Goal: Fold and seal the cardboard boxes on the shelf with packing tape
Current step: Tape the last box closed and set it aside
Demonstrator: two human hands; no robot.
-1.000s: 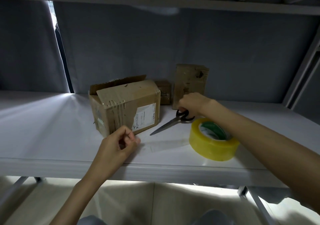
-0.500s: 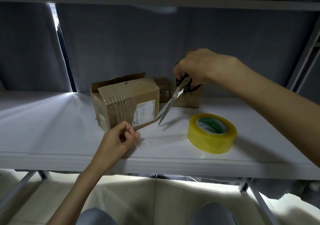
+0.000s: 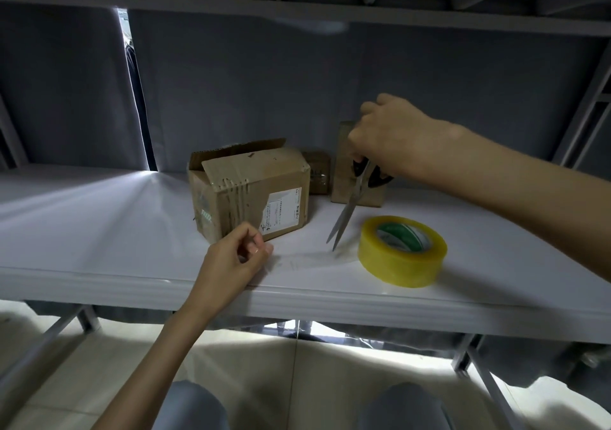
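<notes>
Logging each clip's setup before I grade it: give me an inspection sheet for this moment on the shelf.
Surface: white shelf, lit from a gap at the back left.
Job's things: large cardboard box, top flap raised, label on front; yellow tape roll lying flat; clear tape strip pulled out from roll toward left hand; scissors, blades slightly parted, tips down over the strip.
Clutter: small box and upright box at the back.
Grippers: left hand pinches the strip's end; right hand grips the scissors' handles.
Cables: nothing seen.
Surroundings: grey curtain behind, upper shelf, tiled floor below.
</notes>
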